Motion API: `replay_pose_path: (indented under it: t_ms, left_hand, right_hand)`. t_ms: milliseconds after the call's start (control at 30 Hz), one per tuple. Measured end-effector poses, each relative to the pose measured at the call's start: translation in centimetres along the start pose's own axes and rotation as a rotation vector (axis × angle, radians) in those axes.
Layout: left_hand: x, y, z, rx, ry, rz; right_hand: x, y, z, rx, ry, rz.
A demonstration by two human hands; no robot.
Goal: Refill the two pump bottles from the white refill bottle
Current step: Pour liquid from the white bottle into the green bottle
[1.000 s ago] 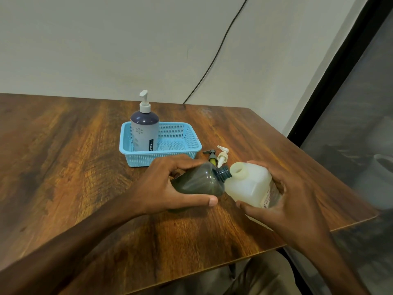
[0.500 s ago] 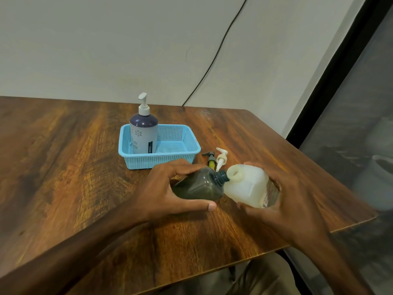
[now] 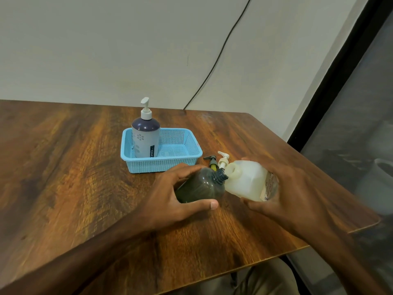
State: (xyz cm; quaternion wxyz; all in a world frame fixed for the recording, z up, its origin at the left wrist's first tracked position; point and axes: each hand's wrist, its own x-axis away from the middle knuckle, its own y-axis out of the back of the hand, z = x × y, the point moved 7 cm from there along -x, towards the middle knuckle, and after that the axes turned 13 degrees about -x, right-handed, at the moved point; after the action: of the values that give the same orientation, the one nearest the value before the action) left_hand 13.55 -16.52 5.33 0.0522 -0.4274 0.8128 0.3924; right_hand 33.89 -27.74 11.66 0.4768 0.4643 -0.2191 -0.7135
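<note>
My left hand [image 3: 170,199] grips a dark green translucent pump bottle [image 3: 201,187] with its pump off, tilted so its threaded neck points right. My right hand [image 3: 291,192] holds the white refill bottle [image 3: 248,184], tipped on its side with its open mouth touching the dark bottle's neck. Two loose pump heads lie on the table just behind the bottles, a dark one [image 3: 211,162] and a white one [image 3: 223,159]. A second pump bottle [image 3: 145,139], grey with a purple shoulder and white pump, stands upright in the left of the blue basket [image 3: 180,162].
The wooden table [image 3: 74,177] ends close on the right and near side. A black cable [image 3: 212,69] runs down the wall behind. A dark window frame [image 3: 331,81] stands to the right.
Both bottles have shifted slightly down toward the table, and the refill bottle's mouth stays pressed against the dark bottle's neck. The basket and grey bottle have not moved.
</note>
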Motion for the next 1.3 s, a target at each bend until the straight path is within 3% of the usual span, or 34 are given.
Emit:
replay_pose_path:
  t_ms: [1300]
  left_hand:
    - [0.1, -0.1, 1.0, 0.086, 0.089, -0.062]
  right_hand:
    - [-2.6, 0.3, 2.5, 0.079, 0.081, 0.099]
